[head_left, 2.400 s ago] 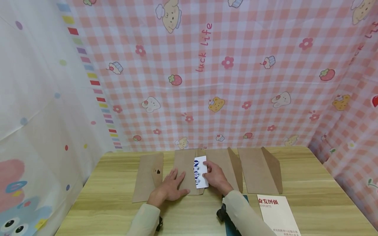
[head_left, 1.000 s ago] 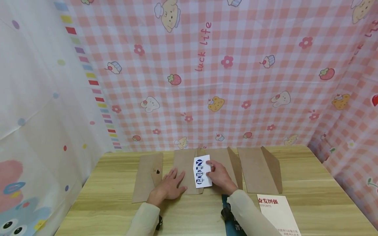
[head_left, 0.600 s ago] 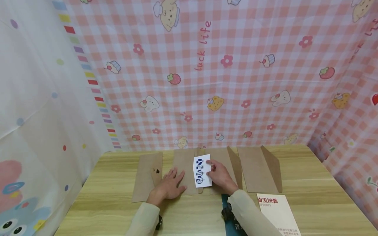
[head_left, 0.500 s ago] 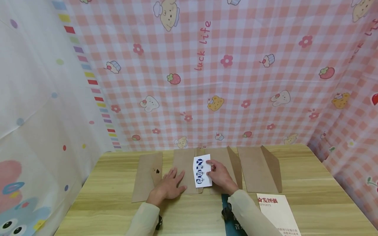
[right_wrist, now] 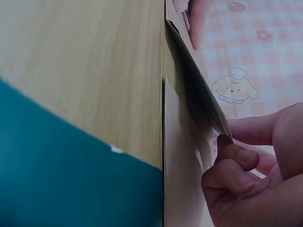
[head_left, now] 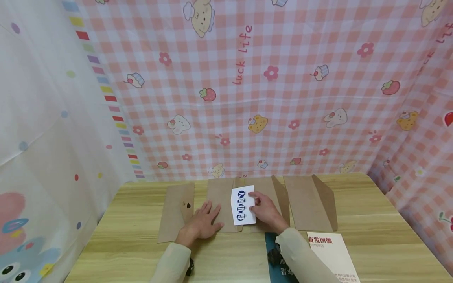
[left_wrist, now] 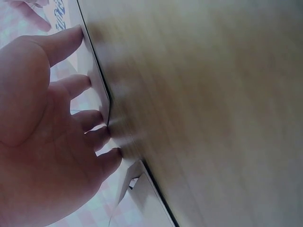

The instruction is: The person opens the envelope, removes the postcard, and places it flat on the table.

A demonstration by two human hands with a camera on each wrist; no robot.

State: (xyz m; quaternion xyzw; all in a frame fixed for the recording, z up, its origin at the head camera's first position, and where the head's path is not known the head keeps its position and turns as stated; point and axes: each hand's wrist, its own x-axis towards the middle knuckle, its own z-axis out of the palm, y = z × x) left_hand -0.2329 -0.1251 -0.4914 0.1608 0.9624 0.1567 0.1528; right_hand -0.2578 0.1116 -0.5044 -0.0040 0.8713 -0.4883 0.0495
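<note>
A white card (head_left: 243, 206) with blue print lies over the right end of the second brown envelope (head_left: 218, 192) from the left. Thumb and fingers of my right hand (head_left: 267, 212) pinch the card's right edge; the last fingers are curled in the right wrist view. Its left edge runs along the mouth of that envelope. My left hand (head_left: 202, 225) rests on the same envelope with spread fingers, and in the left wrist view its fingertips (left_wrist: 75, 38) touch the paper.
To the left lies another envelope (head_left: 172, 210) with a small dark mark. Two more envelopes with raised flaps, the nearer (head_left: 263, 184) and the farther (head_left: 306, 204), lie to the right. A teal booklet (head_left: 270, 267) and a cream booklet (head_left: 332, 253) are nearer the table's front.
The right hand has moved slightly right with the card, and more of its blue print shows beyond the envelope's mouth. The left hand has stayed in place.
</note>
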